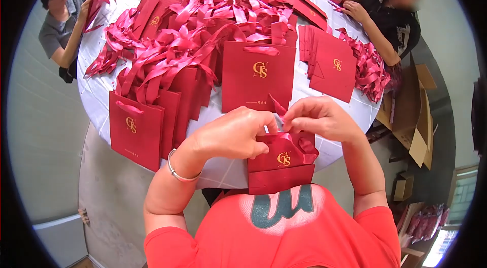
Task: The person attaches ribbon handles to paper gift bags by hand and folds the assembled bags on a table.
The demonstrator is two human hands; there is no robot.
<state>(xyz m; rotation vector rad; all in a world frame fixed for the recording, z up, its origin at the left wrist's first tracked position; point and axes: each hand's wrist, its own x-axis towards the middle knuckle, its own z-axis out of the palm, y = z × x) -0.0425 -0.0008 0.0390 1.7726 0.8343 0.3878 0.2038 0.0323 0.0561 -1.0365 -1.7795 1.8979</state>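
A small red paper gift bag (278, 172) with a gold emblem lies in front of my chest at the table's near edge. My left hand (231, 133), wearing a bracelet, is closed at the bag's upper left edge, thumb against its front. Above the bag's top my right hand (322, 118) pinches a pink ribbon (280, 110), its end sticking up between my hands. A ribbon loop (300, 149) hangs over the bag's front right. The fingertips partly hide where the ribbon meets the bag.
Upright red bags (258, 78) stand just ahead, with more at left (136, 128). Flat bags (332, 65) lie right, beside loose ribbons (373, 67). Two people work across the white-covered table (94, 93), one handling a bag (96, 10). Cardboard boxes (413, 116) stand right.
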